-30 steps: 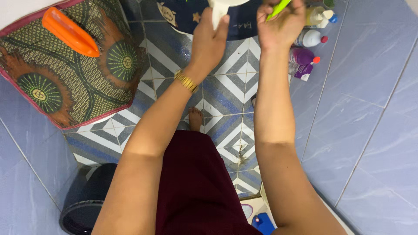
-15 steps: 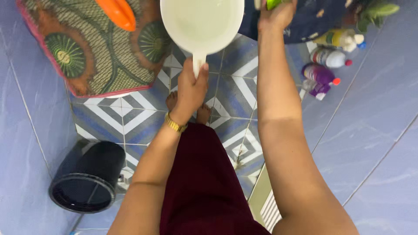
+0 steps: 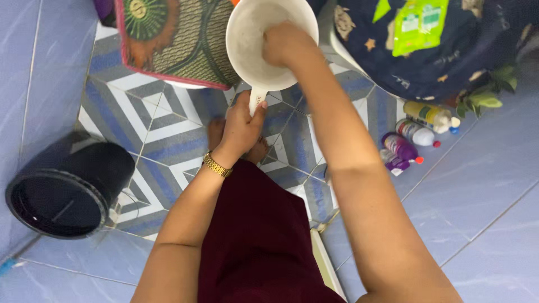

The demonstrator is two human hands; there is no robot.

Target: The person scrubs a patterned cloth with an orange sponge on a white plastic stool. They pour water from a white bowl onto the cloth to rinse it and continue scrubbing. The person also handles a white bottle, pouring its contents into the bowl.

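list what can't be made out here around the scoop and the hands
Head view only:
- Inside of the white scoop: the right hand covers part of the bowl, so anything in its fingers is hidden.
- Scoop handle: mostly wrapped by the left hand.
- Patterned cloth bundle: cut off by the top edge.
- Bottles by the wall: too small to tell their contents.
- Black bucket: interior too dark.

We see both of our arms bare from the shoulder down, with no sleeves. On our left wrist sits a gold bracelet (image 3: pixel 217 165) of ribbed, band-like links. We wear a dark maroon garment (image 3: pixel 258 235), plain and unpatterned, falling straight down from the waist. Our feet (image 3: pixel 216 132) are bare, toes just showing past the garment's hem.
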